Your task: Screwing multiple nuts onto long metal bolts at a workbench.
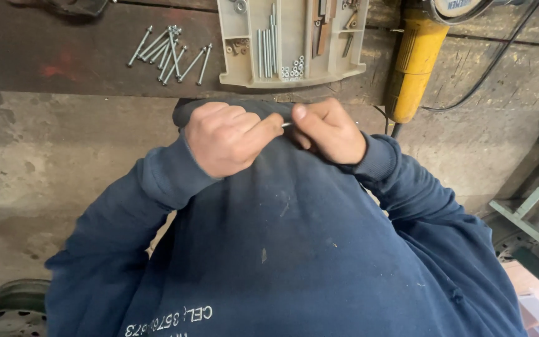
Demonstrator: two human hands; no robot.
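Both hands' fingers pinch a thin bolt (286,125) — mostly hidden between them.

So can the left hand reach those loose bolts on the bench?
Probably yes. The bolts lie bare on the bench just past the left hand, nothing between, though it and the right hand pinch a pin.

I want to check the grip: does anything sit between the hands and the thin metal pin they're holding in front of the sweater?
Nothing visible does. The left hand and right hand both pinch the thin metal pin with bare fingers. Only a short stretch of it shows between them. The rest is hidden in the fingers.
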